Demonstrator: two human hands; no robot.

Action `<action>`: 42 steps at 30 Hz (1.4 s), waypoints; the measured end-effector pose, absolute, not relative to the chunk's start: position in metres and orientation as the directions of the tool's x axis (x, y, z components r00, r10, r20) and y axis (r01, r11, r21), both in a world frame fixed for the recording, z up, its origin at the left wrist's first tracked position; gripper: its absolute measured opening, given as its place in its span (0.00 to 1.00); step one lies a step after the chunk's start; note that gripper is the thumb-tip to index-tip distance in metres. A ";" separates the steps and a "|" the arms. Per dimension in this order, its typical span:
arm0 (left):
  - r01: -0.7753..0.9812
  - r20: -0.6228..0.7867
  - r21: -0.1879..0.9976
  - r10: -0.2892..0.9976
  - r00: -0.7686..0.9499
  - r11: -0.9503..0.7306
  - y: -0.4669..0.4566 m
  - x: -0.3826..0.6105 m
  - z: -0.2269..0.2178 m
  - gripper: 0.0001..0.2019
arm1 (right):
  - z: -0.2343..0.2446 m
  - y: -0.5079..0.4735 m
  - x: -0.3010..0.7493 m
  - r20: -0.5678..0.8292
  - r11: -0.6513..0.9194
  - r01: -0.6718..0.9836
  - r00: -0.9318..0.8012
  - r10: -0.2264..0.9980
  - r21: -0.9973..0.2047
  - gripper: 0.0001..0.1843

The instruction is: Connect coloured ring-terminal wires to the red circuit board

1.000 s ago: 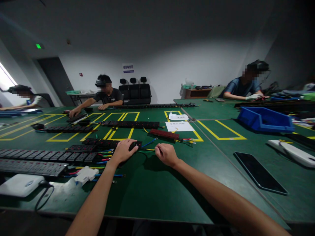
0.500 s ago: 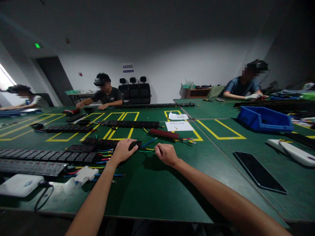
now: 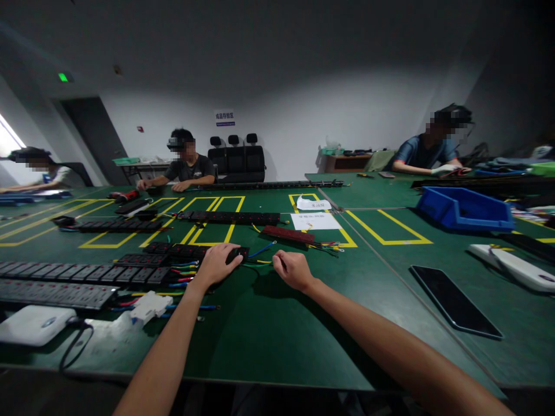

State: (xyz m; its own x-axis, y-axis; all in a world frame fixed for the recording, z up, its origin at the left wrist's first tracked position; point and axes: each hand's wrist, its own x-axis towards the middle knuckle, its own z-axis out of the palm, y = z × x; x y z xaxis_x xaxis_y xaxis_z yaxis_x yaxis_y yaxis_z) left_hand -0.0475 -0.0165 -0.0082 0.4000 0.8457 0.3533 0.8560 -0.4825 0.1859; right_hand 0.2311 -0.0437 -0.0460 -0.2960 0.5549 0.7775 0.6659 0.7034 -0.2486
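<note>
Left hand (image 3: 219,264): palm down on the near right end of a short black socket strip (image 3: 173,252). The fingers lie spread over the top and press on it rather than closing round it.
Right hand (image 3: 293,270): just right of the strip's end, knuckles up on the table (image 3: 269,341). The fingers are curled in with the thumb against the forefinger. Whether a wire end is pinched there cannot be told.
Socket strip: flat on the green table, lengthways left to right, between the two hands and a row of longer strips (image 3: 78,274) to the left.
Wires (image 3: 262,249): blue, green and yellow leads run out of the strip's right end toward the right hand, loose on the table.
Handling, strip: it looks like a stiff, light plastic body that will probably slide on the smooth mat unless held down. It is best taken across its width at the end, thumb on one long edge and fingers on the other.
Handling, wires: they look thin and floppy, with small metal ends, so a fingertip pinch close to the tip suits them. Pulling hard could strain the joint at the strip.
Nearby: a red strip (image 3: 288,234) and a white paper (image 3: 315,222) lie beyond the hands. A dark phone (image 3: 455,300) lies well to the right and a blue bin (image 3: 466,209) farther off.
Others: three people sit at the far sides, well apart from these hands.
</note>
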 end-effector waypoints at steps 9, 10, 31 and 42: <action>0.854 0.352 0.193 0.846 0.400 -0.484 -0.017 -0.046 -0.007 0.23 | -0.048 -0.042 0.231 0.755 0.677 0.694 -0.301 0.582 -0.245 0.18; 0.854 0.351 0.192 0.847 0.401 -0.483 -0.018 -0.046 -0.007 0.23 | -0.048 -0.042 0.231 0.752 0.675 0.697 -0.305 0.584 -0.241 0.18; 0.856 0.348 0.190 0.848 0.400 -0.481 -0.017 -0.047 -0.008 0.23 | -0.049 -0.042 0.231 0.751 0.680 0.704 -0.332 0.570 -0.204 0.17; 0.852 0.371 0.188 0.838 0.400 -0.489 -0.017 -0.047 -0.009 0.22 | -0.049 -0.042 0.231 0.755 0.678 0.707 -0.329 0.568 -0.202 0.17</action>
State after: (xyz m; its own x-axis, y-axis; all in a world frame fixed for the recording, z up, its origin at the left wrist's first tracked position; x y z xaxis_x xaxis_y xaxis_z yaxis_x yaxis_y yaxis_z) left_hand -0.0472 -0.0169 -0.0086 0.3999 0.8380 0.3712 0.8516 -0.4894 0.1875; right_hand 0.2307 -0.0421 -0.0487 -0.3289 0.5679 0.7545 0.7070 0.6778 -0.2019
